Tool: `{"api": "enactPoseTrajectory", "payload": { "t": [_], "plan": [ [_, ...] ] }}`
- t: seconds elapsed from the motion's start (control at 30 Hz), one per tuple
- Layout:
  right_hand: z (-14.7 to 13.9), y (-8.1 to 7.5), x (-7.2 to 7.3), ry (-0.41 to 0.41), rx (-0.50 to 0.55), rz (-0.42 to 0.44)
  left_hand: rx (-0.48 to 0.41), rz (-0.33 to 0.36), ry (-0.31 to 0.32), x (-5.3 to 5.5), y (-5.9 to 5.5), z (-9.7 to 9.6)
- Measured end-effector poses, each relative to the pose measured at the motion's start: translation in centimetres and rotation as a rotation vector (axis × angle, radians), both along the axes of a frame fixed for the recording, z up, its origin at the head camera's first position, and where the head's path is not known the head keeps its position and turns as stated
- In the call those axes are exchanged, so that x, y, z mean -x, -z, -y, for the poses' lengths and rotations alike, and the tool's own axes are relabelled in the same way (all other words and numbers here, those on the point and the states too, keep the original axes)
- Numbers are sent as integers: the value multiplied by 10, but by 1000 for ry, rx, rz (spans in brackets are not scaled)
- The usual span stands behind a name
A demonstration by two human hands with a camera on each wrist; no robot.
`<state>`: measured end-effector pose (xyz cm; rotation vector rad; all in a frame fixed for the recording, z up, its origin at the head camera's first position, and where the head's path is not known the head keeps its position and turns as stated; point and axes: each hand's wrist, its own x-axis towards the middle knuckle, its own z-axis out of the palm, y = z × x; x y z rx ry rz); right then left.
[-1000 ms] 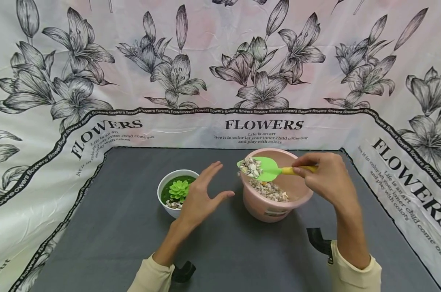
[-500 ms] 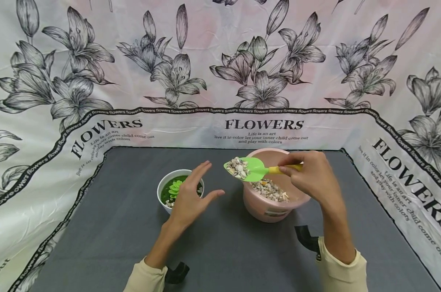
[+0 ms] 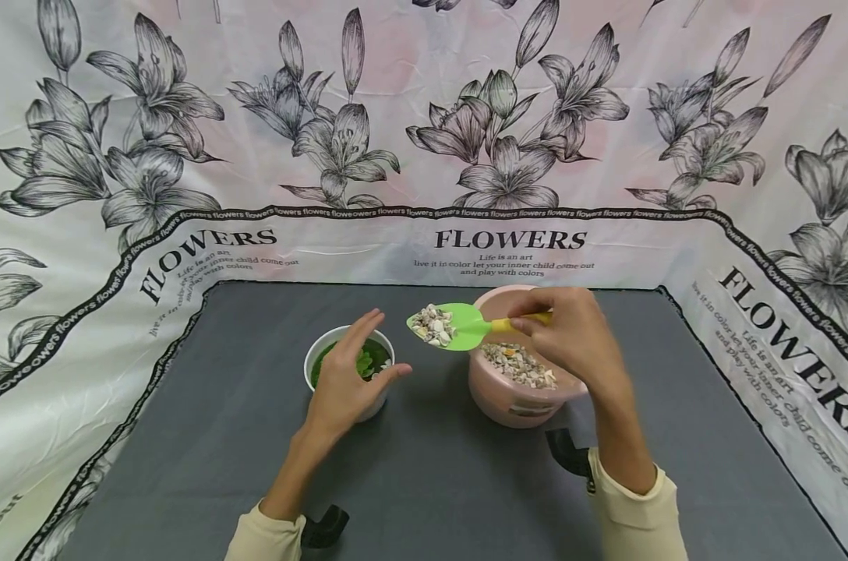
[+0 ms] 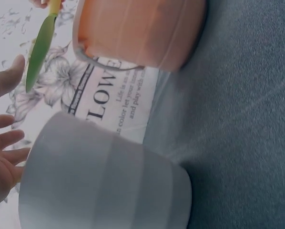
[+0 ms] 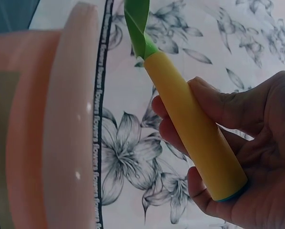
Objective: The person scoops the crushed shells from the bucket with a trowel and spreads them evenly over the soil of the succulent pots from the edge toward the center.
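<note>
My right hand (image 3: 567, 331) grips the yellow handle of a small green toy trowel (image 3: 469, 327), fingers and thumb around it in the right wrist view. Whitish gravel (image 3: 434, 324) heaps on the blade, which is held level between the two containers. My left hand (image 3: 344, 382) is spread with the fingers apart, above the near side of a white plant pot (image 3: 313, 349). Inside that pot are a green surface, some pebbles and a green succulent (image 3: 365, 363), mostly hidden behind the hand. In the left wrist view the pot's smooth wall (image 4: 99, 176) stands below the fingers.
A pink bucket (image 3: 504, 401), partly filled with gravel (image 3: 518, 366), stands to the right under my right forearm. Its wire handle (image 4: 106, 64) shows in the left wrist view. Dark grey cloth (image 3: 424, 499) covers the table, and a flower-printed sheet (image 3: 368, 249) rises around it.
The gravel-loaded trowel has moved left with my right hand, from over the bucket to the gap beside the pot. My left hand has shifted left across the pot, covering more of the succulent.
</note>
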<state>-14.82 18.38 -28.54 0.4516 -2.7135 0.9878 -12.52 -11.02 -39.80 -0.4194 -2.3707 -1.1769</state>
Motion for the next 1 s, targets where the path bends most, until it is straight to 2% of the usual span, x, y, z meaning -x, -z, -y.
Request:
{"api": "enactPoseTrajectory", "payload": {
  "t": [0.27,0.53,1.0],
  "plan": [
    [19,6,6,-44,27,-3,-14,39,-24,-3,5,11],
    [38,10,11,-95,32,-24,-16,17,-58,-1,11,28],
    [69,19,12,-84,-38,20,53,49,-93,-7,24,65]
  ]
}}
